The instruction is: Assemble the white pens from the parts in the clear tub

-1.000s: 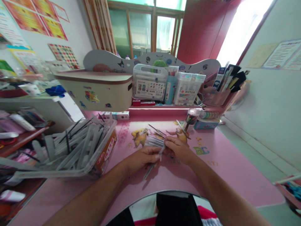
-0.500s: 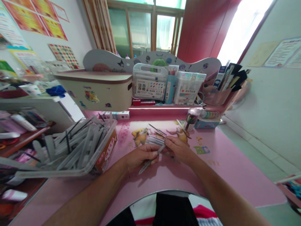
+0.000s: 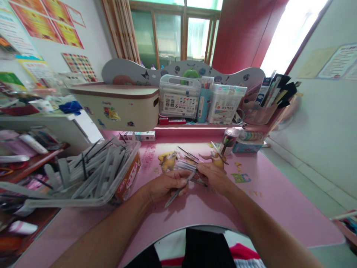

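Pink desk point(image 3: 279, 201) with cartoon prints, a window and red curtain behind it, and cluttered shelves on the left. At centre the left hand point(image 3: 164, 186) is closed around the middle of a slim sleeve point(image 3: 174, 195), thumb on top. The sleeve slants down-left, its lower end off the desk surface. The right hand point(image 3: 213, 178) meets the sleeve's upper end, fingertips pressed together on it in a pinch; the exact contact is small and partly hidden. Step in hand looks like working one sleeve between both hands, probably at its top end. That seems to call for a firm left hold and a fine right pinch, as the piece is thin and looks slick. The sleeve is narrow, flat, greyish-clear plastic with something dark inside; I can't tell what. Just beyond the fingers a small stack of like sleeves point(image 3: 184, 165) lies on the desk. Further left, an orange cardboard box point(image 3: 126, 178) is heaped with clear sleeves point(image 3: 92, 173). On the back ledge are translucent marker cases point(image 3: 178, 98), a cream bin point(image 3: 119, 108) and a small jar point(image 3: 228, 139).
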The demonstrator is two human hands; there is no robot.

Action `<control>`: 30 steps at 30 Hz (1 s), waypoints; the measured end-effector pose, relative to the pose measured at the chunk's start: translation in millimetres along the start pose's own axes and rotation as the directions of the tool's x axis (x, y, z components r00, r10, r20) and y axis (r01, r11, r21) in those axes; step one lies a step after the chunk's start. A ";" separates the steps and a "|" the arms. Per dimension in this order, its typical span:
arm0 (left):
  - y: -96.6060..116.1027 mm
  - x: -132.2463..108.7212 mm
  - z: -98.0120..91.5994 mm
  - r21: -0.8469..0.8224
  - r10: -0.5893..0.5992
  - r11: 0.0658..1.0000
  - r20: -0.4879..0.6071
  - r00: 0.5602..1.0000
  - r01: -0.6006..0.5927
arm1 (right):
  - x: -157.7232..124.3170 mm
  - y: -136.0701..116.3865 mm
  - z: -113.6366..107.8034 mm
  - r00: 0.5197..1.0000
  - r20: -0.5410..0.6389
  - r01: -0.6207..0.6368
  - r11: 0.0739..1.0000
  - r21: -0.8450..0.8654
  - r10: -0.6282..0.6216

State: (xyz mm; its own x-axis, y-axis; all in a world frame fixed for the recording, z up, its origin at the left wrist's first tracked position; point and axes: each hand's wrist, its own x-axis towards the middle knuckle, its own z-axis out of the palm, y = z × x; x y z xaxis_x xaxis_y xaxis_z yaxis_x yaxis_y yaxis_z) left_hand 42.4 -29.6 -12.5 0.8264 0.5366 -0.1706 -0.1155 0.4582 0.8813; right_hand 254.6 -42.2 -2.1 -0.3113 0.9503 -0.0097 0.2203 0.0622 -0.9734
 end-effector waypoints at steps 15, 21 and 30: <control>-1.0 -1.5 1.8 -0.015 -0.028 0.999 0.036 0.999 0.029 | -0.3 2.8 2.8 0.997 0.051 0.056 0.998 0.040 -0.058; 1.6 -1.8 0.6 0.015 -0.021 1.000 0.037 0.999 0.020 | 0.3 6.8 0.7 0.997 0.064 0.049 0.997 -0.067 -0.045; 7.3 -3.7 -2.2 -0.025 0.025 0.999 0.023 0.999 -0.025 | 0.5 6.5 6.7 0.996 0.059 0.057 0.989 0.135 -0.065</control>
State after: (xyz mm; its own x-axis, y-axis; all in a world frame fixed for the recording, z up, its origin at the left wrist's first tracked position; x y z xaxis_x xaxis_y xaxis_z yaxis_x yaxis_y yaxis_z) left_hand 37.2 -26.7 -6.3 0.8357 0.5315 -0.1382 -0.1495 0.4624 0.8739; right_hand 249.8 -43.4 -9.9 -0.3793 0.9244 0.0400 0.0760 0.0742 -0.9943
